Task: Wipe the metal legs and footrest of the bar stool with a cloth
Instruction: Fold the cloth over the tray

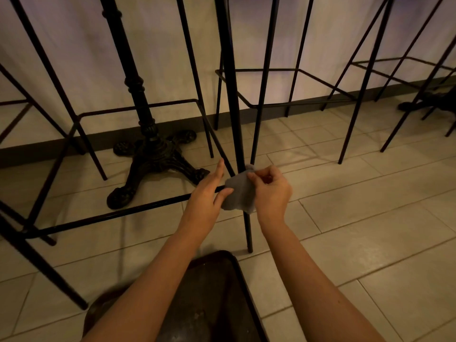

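stool seats cut off by top edge, thin black metal stool leg point(232, 99) partly hidden behind crumpled grey cloth point(238, 192), dark brown tray point(217, 292) cropped at bottom

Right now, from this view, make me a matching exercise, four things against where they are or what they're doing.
Things:
1. cloth
2. right hand
3. table base
4. left hand

States:
A. stands on the floor by the wall
B. wrapped at the stool leg
C. forefinger straight, thumb on the cloth's edge
D. fingers curled, pinching the cloth

Pairs: 1-B, 2-D, 3-A, 4-C
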A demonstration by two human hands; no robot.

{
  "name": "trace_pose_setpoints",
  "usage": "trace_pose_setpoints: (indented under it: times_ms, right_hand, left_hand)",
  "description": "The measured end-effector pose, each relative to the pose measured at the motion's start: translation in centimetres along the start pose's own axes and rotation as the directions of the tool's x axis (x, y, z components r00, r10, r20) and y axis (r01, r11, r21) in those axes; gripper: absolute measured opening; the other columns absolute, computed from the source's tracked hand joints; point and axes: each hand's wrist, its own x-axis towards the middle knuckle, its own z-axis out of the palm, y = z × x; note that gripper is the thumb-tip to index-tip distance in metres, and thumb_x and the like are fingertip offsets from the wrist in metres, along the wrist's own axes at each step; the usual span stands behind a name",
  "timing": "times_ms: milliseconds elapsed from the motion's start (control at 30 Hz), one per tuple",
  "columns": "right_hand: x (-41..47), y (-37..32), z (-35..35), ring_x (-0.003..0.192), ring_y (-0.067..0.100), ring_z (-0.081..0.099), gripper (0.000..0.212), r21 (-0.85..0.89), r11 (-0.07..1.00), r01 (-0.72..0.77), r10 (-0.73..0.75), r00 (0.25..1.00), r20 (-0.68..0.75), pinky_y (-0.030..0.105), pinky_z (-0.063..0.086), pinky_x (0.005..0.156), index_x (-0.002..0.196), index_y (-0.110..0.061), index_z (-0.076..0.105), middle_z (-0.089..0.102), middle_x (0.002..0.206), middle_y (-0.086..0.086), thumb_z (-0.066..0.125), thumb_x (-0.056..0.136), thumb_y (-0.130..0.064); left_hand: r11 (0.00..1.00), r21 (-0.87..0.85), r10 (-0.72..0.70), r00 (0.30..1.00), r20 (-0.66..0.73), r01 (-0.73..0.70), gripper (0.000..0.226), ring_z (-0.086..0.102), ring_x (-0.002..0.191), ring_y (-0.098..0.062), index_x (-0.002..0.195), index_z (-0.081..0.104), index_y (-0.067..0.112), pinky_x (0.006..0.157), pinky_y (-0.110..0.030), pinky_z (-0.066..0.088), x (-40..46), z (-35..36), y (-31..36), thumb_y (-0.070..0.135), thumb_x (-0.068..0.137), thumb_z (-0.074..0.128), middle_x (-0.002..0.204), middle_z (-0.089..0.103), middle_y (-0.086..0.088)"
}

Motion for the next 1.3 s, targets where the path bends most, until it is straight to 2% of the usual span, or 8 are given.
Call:
trace_pose_setpoints:
  times_ms: [233,400,533,733,833,933,1067,1300]
  right_hand:
    - [-1.3,-3.2,-0.9,0.07,-0.007,0.056,0.02,0.076,0.996,0.04,-0.046,0.996,0.076,0.006,0.046,0.063,0.071,-0.023,0.056,0.059,0.072,-0.01,0.067,0.081,-0.01]
    - [-1.9,-4.4,-1.4,0.082,0.011,0.063,0.014,0.202,0.978,-0.042,0.01,0.988,0.157,0.026,0.055,0.071,0.082,-0.019,0.057,0.062,0.082,-0.003,0.068,0.081,-0.01]
    - [-2.1,-5.3,-2.0,0.092,0.017,0.063,0.025,0.238,0.966,-0.101,0.014,0.94,0.341,0.03,0.056,0.076,0.106,-0.016,0.057,0.061,0.093,0.001,0.065,0.083,-0.009]
    - [-2.4,-6.6,-3.2,0.104,0.018,0.059,0.03,0.227,0.966,-0.128,-0.032,0.807,0.589,0.033,0.055,0.084,0.117,-0.018,0.058,0.056,0.116,0.007,0.058,0.088,-0.013]
    - [-2.5,-7.5,-3.8,0.102,0.018,0.061,0.033,0.247,0.94,-0.236,0.003,0.729,0.684,0.035,0.054,0.086,0.121,-0.016,0.056,0.058,0.113,0.008,0.05,0.09,-0.006]
    - [-2.2,-8.2,-4.5,0.101,0.015,0.06,0.042,0.176,0.971,-0.159,-0.029,0.658,0.752,0.033,0.051,0.087,0.124,-0.021,0.053,0.06,0.113,0.001,0.044,0.089,0.0]
    - [-1.9,-8.6,-4.6,0.107,0.016,0.054,0.04,0.047,0.993,-0.109,0.025,0.573,0.819,0.041,0.043,0.097,0.127,-0.026,0.049,0.058,0.115,-0.004,0.05,0.09,-0.013]
    - [-1.8,-9.1,-5.3,0.106,0.02,0.058,0.018,0.101,0.954,-0.282,0.075,0.551,0.831,0.046,0.047,0.096,0.104,-0.011,0.059,0.061,0.108,0.006,0.051,0.091,-0.02]
  left_hand:
    - [0.959,-0.239,-0.156,0.988,0.012,0.155,0.061,0.049,0.115,-0.013,0.142,0.026,0.024,0.095,-0.023,0.04,-0.1,-1.3,2.0,0.027,0.089,0.055,0.126,0.054,-0.006]
    - [0.878,-0.374,-0.293,0.954,0.069,0.297,0.045,0.052,0.114,-0.015,0.131,0.049,0.015,0.096,-0.033,0.046,0.2,-3.2,3.7,0.031,0.089,0.055,0.122,0.056,-0.002]
    - [0.837,-0.392,-0.345,0.924,0.165,0.382,0.025,0.061,0.095,-0.018,0.111,0.06,0.016,0.083,-0.032,0.051,-0.1,-4.6,4.3,0.029,0.089,0.056,0.105,0.064,-0.006]
    - [0.883,-0.36,-0.281,0.953,0.11,0.302,0.012,0.06,0.081,-0.01,0.1,0.059,0.02,0.06,-0.018,0.044,-0.6,-7.1,5.0,0.026,0.091,0.054,0.092,0.061,0.001]
    - [0.914,-0.321,-0.225,0.969,0.103,0.246,0.012,0.059,0.086,-0.012,0.1,0.059,0.022,0.063,-0.02,0.046,-0.8,-8.7,5.6,0.028,0.091,0.053,0.097,0.061,0.0]
    - [0.921,-0.33,-0.162,0.974,0.158,0.207,0.007,0.059,0.087,-0.015,0.094,0.059,0.025,0.069,-0.028,0.051,-1.1,-10.7,6.2,0.027,0.091,0.053,0.097,0.06,-0.001]
    - [0.879,-0.427,-0.131,0.969,0.211,0.211,0.009,0.06,0.083,-0.013,0.09,0.06,0.024,0.068,-0.028,0.05,-1.5,-12.5,6.5,0.023,0.091,0.051,0.092,0.06,0.001]
    - [0.81,-0.514,-0.245,0.959,0.14,0.282,0.008,0.06,0.09,-0.024,0.086,0.061,0.026,0.073,-0.037,0.049,-2.5,-14.4,5.4,0.025,0.089,0.054,0.098,0.061,-0.006]
